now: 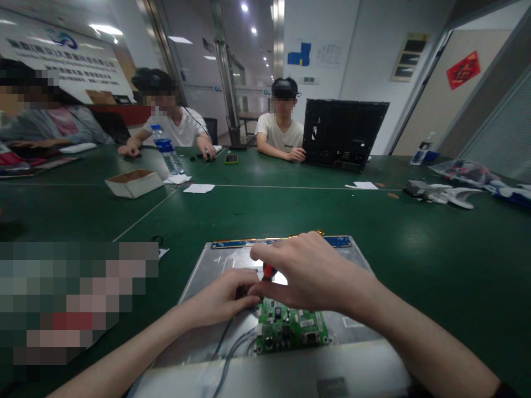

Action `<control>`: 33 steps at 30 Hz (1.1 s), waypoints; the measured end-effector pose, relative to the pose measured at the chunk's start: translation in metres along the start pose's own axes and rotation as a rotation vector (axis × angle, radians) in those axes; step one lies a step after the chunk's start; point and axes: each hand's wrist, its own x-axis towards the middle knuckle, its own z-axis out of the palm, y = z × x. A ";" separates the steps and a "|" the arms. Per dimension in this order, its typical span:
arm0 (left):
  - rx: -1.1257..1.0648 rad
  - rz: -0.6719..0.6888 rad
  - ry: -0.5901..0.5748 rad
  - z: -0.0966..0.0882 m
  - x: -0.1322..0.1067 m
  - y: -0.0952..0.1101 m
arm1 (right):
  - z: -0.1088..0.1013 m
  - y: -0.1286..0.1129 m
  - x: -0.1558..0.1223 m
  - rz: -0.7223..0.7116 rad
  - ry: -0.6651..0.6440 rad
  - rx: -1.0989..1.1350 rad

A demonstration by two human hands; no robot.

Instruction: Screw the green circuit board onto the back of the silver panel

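Observation:
A green circuit board point(290, 327) lies on the metal back of a flat display panel point(357, 331) in front of me. My right hand point(309, 271) grips the red and black handle of a screwdriver point(269, 271) over the board's far left corner. The screwdriver's tip is hidden behind my fingers. My left hand point(226, 296) is closed beside that same corner, its fingertips close to those of my right hand. Whatever it pinches is out of sight. Grey cables point(234, 354) run from the board's left side toward me. Along the panel's far edge lies a narrow blue circuit strip point(338, 241).
Across the green table point(257, 213), a person point(280, 130) holds a black display housing point(344, 132) upright. Two more people sit at the left. A white box point(135, 185) and a water bottle point(168, 152) stand far left; grey parts point(440, 193) lie far right.

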 end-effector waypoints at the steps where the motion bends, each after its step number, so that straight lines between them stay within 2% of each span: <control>1: -0.002 0.001 -0.003 -0.001 0.000 0.001 | 0.000 0.000 0.000 0.007 -0.010 0.001; 6: -0.047 -0.024 -0.002 -0.001 0.001 0.004 | -0.003 -0.002 0.001 0.054 -0.031 -0.032; 12: -0.036 -0.027 -0.023 0.000 -0.001 -0.002 | -0.002 -0.002 0.000 0.022 0.000 0.002; 18: -0.050 -0.005 0.002 -0.001 0.001 0.006 | 0.000 0.000 0.001 0.037 -0.009 -0.020; 25: -0.029 -0.028 -0.016 0.000 0.000 0.000 | -0.003 -0.002 0.000 0.025 -0.002 0.003; 33: -0.064 -0.033 -0.010 -0.002 0.000 0.005 | -0.001 0.000 0.002 0.063 -0.024 -0.049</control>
